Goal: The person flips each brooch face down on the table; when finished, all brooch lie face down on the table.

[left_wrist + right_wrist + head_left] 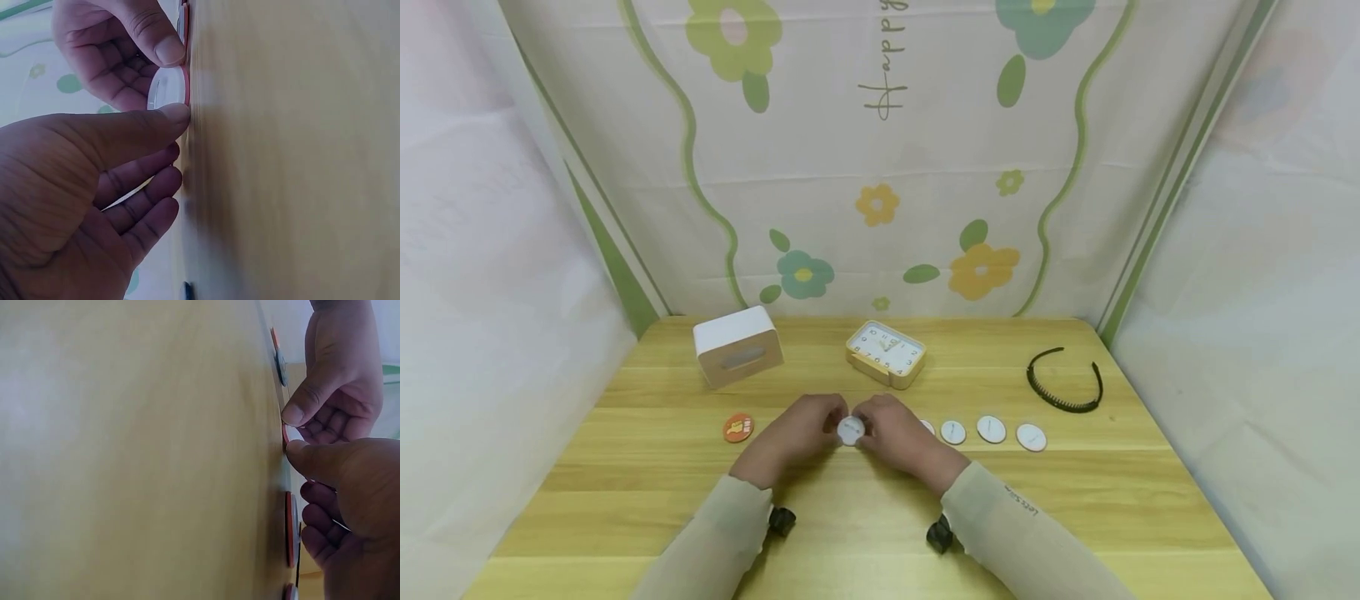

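Left fingers (147,129), right fingers (325,459) pinching opposite edges of round, white-backed, red-rimmed badge (851,431); grained wooden table (861,533) beneath.

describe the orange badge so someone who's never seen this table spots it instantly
On the wooden table, find the white-topped box at the back left. Below it in the head view, left of the person's left hand, lies a small round orange badge. Its yellow thumbs-up picture faces up, whereas the other badges visible there show white sides.
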A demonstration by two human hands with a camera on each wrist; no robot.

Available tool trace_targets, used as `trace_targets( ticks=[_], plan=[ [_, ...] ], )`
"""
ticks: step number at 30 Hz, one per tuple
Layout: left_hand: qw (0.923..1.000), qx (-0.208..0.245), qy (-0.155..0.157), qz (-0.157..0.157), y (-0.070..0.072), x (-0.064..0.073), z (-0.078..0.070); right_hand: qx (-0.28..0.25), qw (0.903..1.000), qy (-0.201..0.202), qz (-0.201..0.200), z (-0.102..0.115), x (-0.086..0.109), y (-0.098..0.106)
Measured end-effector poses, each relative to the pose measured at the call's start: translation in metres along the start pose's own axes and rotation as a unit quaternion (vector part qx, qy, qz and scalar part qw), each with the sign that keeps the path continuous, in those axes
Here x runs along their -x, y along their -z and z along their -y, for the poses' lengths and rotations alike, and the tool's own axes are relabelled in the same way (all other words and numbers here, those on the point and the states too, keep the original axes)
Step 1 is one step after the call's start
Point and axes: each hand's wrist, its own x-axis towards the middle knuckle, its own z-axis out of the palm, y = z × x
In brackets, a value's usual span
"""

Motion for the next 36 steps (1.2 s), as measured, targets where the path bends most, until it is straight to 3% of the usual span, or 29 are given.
trace_targets(
  ticks=[14, 36],
  plan=[
    [0.9998, -0.014, 0.003, 0.013, -0.0017, -0.0026, 0.0000, -0.005, 0.9993, -0.012, 0.034, -0.0083, -0.0018, -0.0019],
    [0.9996, -0.020, -0.001, 0.018, -0.0017, -0.0017, 0.0028, -0.012, 0.9991, -0.009, 0.040, -0.0086, -0.0022, -0.0026]
  ],
)
